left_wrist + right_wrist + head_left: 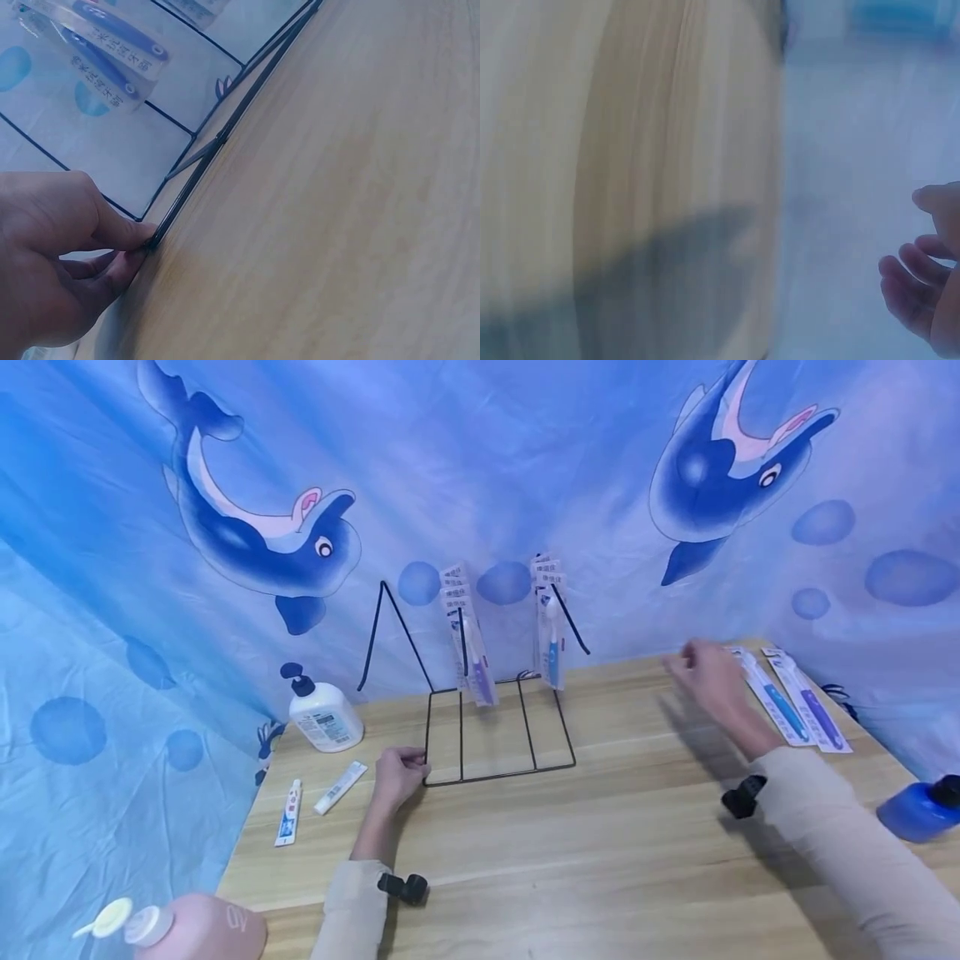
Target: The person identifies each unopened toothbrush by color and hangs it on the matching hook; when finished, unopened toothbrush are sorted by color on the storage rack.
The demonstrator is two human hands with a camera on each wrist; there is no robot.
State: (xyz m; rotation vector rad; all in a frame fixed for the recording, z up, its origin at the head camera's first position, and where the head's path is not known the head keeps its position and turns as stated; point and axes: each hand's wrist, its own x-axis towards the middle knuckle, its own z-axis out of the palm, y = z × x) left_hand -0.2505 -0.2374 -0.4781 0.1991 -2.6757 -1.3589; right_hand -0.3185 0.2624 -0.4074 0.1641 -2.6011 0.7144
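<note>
A black wire rack stands on the wooden table, hung with packaged purple toothbrushes and packaged blue toothbrushes. At its front left corner my left hand pinches the wire between thumb and fingers; the left wrist view shows this grip on the rack's base bar. My right hand is in the air right of the rack, fingers loosely bent, with nothing seen in it. In the right wrist view that hand appears partly, at the edge. Nearest to it lie a blue toothbrush pack and a purple toothbrush pack.
Left of the rack are a white pump bottle and two toothpaste tubes, one flat and one slanted. A pink pump bottle stands at the near left, a blue bottle at the right edge. A dolphin-printed curtain hangs behind.
</note>
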